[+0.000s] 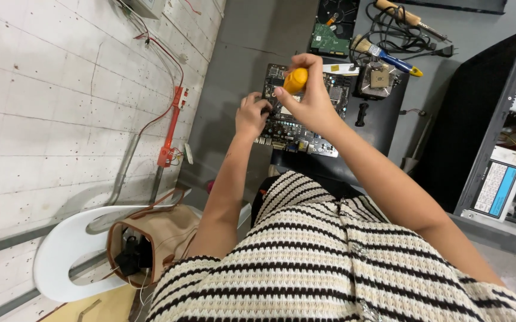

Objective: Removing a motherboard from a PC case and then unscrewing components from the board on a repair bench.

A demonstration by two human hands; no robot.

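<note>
Nearest the camera, a striped cream-and-black knitted top (329,262) fills the lower part of the view, and both bare forearms reach forward from it over a grey table (240,48). Beside the left elbow, a tan bag (162,238) with brown trim rests on a white plastic chair (61,250), close to a white tiled wall (49,89) where a red wire (171,89) runs down to an orange fitting. Further out, the left hand (251,113) rests on the near-left edge of a green-black computer motherboard (305,113), its fingers curled down against the board; whether they pinch anything cannot be told. The right hand (308,95) is closed around the orange handle of a screwdriver (295,80), held upright above the motherboard, with the shaft hidden behind the hand. The motherboard lies flat on a dark mat, in the middle of the table just ahead of the person. Just beyond it sit a square processor part (379,77) and a brush with a blue and yellow handle (389,56). Farther still lie a hard drive (334,27) and a soldering iron with a coiled black cable (410,24). Off to the right stands an open black computer case (496,125).
</note>
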